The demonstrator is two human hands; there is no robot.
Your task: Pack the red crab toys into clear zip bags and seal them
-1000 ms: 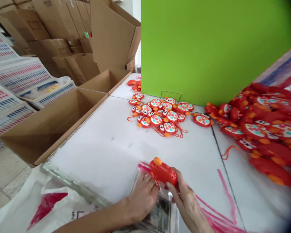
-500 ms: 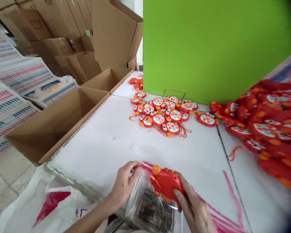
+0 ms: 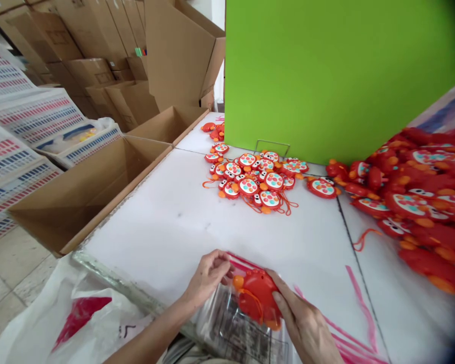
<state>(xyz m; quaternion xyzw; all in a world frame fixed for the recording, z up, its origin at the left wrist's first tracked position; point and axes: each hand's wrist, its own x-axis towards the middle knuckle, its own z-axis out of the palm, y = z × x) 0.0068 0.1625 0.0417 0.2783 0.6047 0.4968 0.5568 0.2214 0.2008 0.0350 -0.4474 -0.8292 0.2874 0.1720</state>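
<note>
Near the table's front edge my right hand (image 3: 301, 316) grips a red toy (image 3: 258, 298) with orange feet and an orange cord, its back facing up. The toy lies over a clear plastic bag (image 3: 227, 323) with a pink top strip. My left hand (image 3: 208, 275) pinches the bag's upper left edge beside the toy. Dark print or a dark item shows through the bag. Farther back on the table sits a cluster of similar toys (image 3: 248, 186) with white, dotted faces.
A large heap of red toys (image 3: 420, 197) is on the right. Pink strips (image 3: 364, 308) lie at the front right. A green panel (image 3: 326, 76) stands behind. An open cardboard box (image 3: 91, 187) adjoins the table's left edge, near white baskets (image 3: 41, 114).
The red toy and my right hand have moved slightly down over the bag. My left hand has shifted a little right and up along the bag's edge.
</note>
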